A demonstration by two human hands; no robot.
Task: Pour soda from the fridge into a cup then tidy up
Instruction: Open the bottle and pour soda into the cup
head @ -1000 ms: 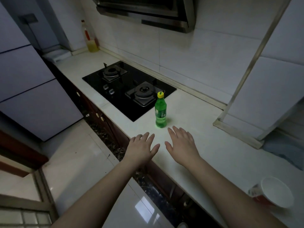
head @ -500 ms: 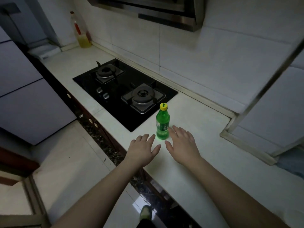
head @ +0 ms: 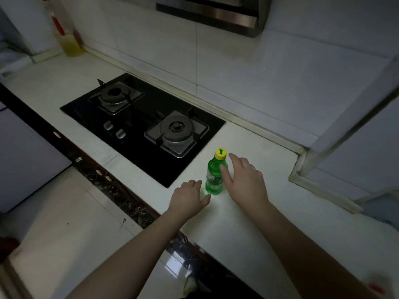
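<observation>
A: Where is the soda bottle (head: 213, 179) sitting?

B: It is standing upright on the white bench (head: 254, 229), just right of centre in the frame, close beside the near corner of the black hob (head: 142, 126); its yellow cap (head: 220, 153) is on, so nothing is being poured yet; no cup is showing in this view.

A: And the hands?

B: The right hand (head: 245, 182) is spreading wide around the bottle's right side, thumb lying across the green body and fingers reaching behind it; whether it is pressing or only brushing, I cannot tell; it is not gripping yet. The left hand (head: 189, 196) is hovering open and flat just left of the base, holding nothing.

A: What is worrying you?

B: The bottle is tall and narrow; a thumb pushing high before the fingers are closing could be tipping it towards the hob; the left hand, being so close to the base, could be knocking it too. If the soda is getting shaken, opening the cap could be sending foam over the bench.
</observation>
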